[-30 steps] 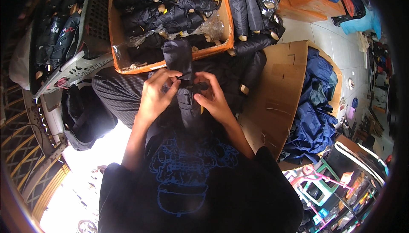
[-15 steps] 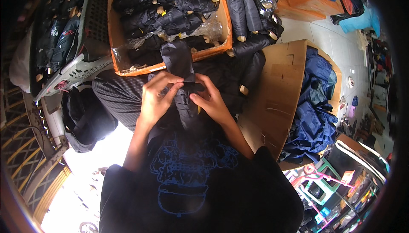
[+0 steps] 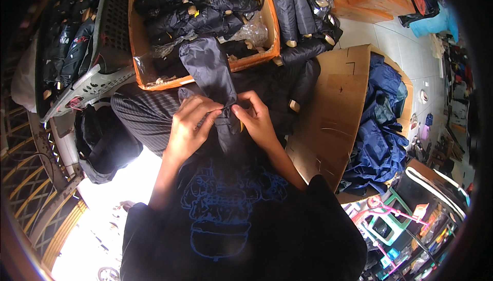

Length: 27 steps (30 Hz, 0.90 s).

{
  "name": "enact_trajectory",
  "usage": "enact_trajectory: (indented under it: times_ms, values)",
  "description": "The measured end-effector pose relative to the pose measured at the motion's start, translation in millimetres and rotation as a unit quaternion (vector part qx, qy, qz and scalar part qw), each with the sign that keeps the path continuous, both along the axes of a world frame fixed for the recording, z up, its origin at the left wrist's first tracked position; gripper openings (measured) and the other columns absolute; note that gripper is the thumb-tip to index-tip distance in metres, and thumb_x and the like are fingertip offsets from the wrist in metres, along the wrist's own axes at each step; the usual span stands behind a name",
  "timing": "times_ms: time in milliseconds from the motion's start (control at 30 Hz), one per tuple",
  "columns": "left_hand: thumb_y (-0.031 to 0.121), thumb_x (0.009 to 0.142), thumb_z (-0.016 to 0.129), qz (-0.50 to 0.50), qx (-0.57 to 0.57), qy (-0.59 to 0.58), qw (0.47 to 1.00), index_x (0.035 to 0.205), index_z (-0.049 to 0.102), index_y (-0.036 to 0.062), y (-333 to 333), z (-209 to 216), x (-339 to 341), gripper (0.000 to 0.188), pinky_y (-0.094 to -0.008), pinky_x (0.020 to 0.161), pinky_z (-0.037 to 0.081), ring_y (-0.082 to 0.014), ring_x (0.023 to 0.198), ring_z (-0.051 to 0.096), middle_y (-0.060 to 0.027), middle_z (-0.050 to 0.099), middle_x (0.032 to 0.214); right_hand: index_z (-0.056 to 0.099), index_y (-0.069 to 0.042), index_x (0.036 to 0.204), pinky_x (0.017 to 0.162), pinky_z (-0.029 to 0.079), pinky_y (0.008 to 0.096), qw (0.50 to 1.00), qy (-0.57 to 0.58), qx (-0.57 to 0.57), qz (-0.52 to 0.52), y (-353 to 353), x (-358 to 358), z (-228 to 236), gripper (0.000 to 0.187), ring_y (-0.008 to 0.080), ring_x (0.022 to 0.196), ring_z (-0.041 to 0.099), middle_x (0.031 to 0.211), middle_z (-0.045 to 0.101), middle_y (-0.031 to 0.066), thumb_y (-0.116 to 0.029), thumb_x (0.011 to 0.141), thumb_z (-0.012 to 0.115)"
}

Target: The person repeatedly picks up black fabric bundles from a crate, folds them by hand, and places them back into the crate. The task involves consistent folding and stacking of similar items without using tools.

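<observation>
Over my lap, my left hand (image 3: 193,123) and my right hand (image 3: 253,120) face each other with fingertips nearly touching. Both pinch the edge of a black fabric sleeve (image 3: 208,70), whose long end stands up away from me and leans left over the box edge. Below the fingers, a folded black umbrella (image 3: 227,136) points toward my shirt, its lower end dark and hard to make out. A small yellow tag (image 3: 241,126) shows beside my right thumb. How far the umbrella sits inside the sleeve is hidden by my hands.
Ahead stands an orange-edged box (image 3: 277,29) of black-sleeved umbrellas with pale handle ends. More wrapped umbrellas (image 3: 294,16) lie to its right. A grey perforated crate (image 3: 114,21) is at left; a cardboard box (image 3: 328,122) with blue cloth (image 3: 380,122) stands at right.
The sleeve's free end has swung left and shows more of its length. My right hand has drawn in beside the left, its fingers now pinched on the sleeve edge.
</observation>
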<state>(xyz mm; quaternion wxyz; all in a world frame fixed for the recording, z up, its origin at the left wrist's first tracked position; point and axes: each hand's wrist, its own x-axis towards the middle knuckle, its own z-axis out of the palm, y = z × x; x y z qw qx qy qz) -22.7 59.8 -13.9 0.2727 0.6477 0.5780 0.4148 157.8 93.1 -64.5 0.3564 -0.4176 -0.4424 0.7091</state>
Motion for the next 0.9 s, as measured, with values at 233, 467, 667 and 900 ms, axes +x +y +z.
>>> enact_trajectory:
  times_ms: [233, 467, 667, 900]
  values:
    - [0.002, 0.081, 0.069, 0.029, -0.038, -0.028, 0.998, 0.092, 0.068, 0.0006, 1.9, -8.3, 3.0, 0.011, -0.0337, 0.07, 0.05, -0.0261, 0.08, 0.064, -0.0108, 0.064, 0.087, 0.049, 0.0, 0.095, 0.062, 0.048, 0.0198, 1.0, -0.017, 0.022, -0.012, -1.2, 0.5, -3.7, 0.016, 0.0056, 0.079, 0.059, 0.093, 0.06, 0.0047, -0.006, 0.09, 0.063]
    - [0.002, 0.083, 0.067, 0.016, -0.054, -0.02, 0.998, 0.093, 0.066, -0.0005, 4.3, -14.1, -0.4, 0.011, -0.0343, 0.068, 0.05, -0.0269, 0.079, 0.064, -0.0118, 0.064, 0.087, 0.048, -0.002, 0.094, 0.057, 0.045, 0.0194, 0.999, -0.049, 0.01, -0.014, -1.1, 0.4, 2.6, 0.015, 0.0029, 0.072, 0.054, 0.087, 0.054, 0.0016, -0.006, 0.091, 0.062]
    - [-0.002, 0.079, 0.067, 0.019, -0.027, -0.011, 0.999, 0.088, 0.063, -0.001, 4.0, -19.2, 0.2, 0.01, -0.0358, 0.07, 0.049, -0.0283, 0.08, 0.062, -0.0117, 0.062, 0.085, 0.048, -0.002, 0.096, 0.054, 0.041, 0.0188, 0.998, -0.069, 0.004, -0.006, -1.4, 0.5, 6.2, 0.015, 0.0016, 0.069, 0.051, 0.084, 0.05, -0.0002, -0.005, 0.09, 0.061]
    - [-0.003, 0.075, 0.07, 0.017, 0.017, 0.02, 1.0, 0.086, 0.062, 0.0004, -17.2, -29.4, 27.0, 0.014, -0.036, 0.069, 0.046, -0.0272, 0.078, 0.061, -0.0107, 0.061, 0.083, 0.05, -0.003, 0.094, 0.056, 0.037, 0.0201, 0.991, -0.117, 0.051, -0.038, -6.1, 5.0, -12.1, 0.008, 0.0022, 0.067, 0.045, 0.082, 0.049, -0.0013, -0.002, 0.088, 0.055]
